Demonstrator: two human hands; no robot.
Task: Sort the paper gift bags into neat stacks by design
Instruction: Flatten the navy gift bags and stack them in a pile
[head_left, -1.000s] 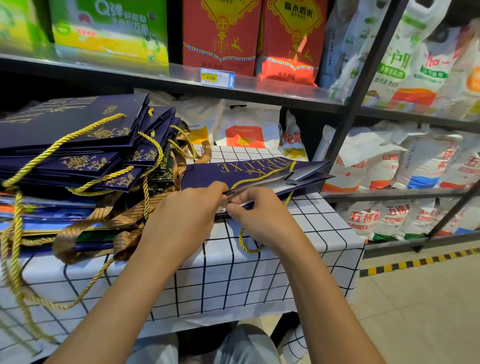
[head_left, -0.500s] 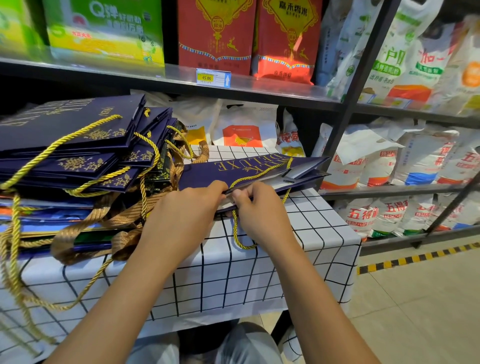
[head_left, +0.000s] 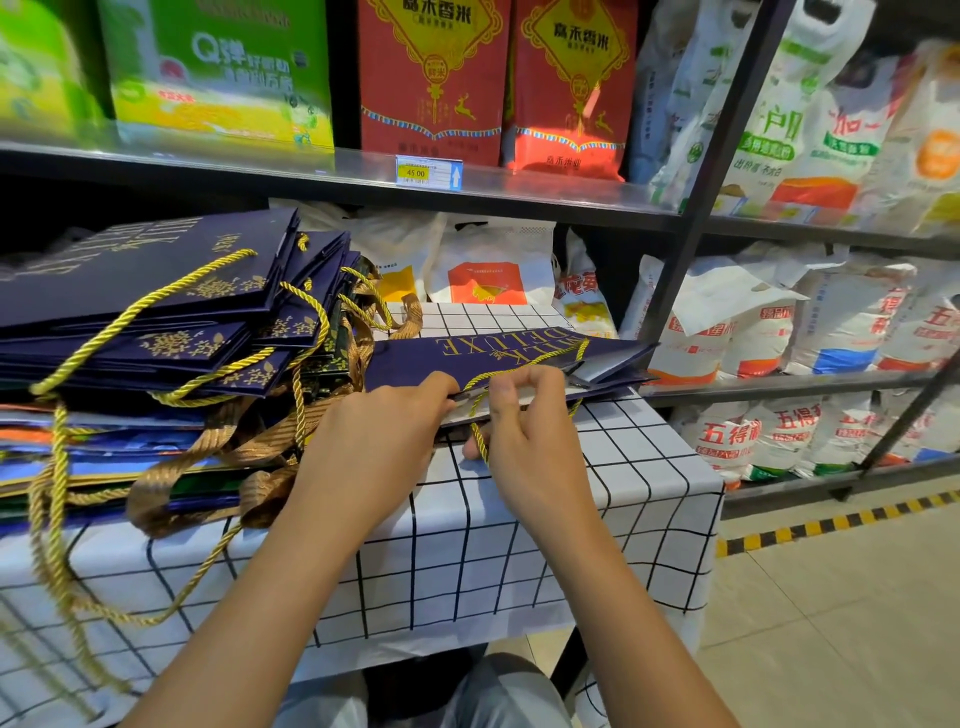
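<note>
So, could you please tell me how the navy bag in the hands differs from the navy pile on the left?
The held bag lies alone, flat on the checked cloth; the pile is many bags, fanned and uneven. Both hands grip the single bag; nothing touches the pile. Both are navy with gold print and gold cord handles.

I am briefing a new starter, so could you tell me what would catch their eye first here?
Both hands, left hand and right hand, grip the near edge of a navy gift bag at the middle of the checked tablecloth. To the left sits a pile of navy bags trailing gold cord handles.
</note>
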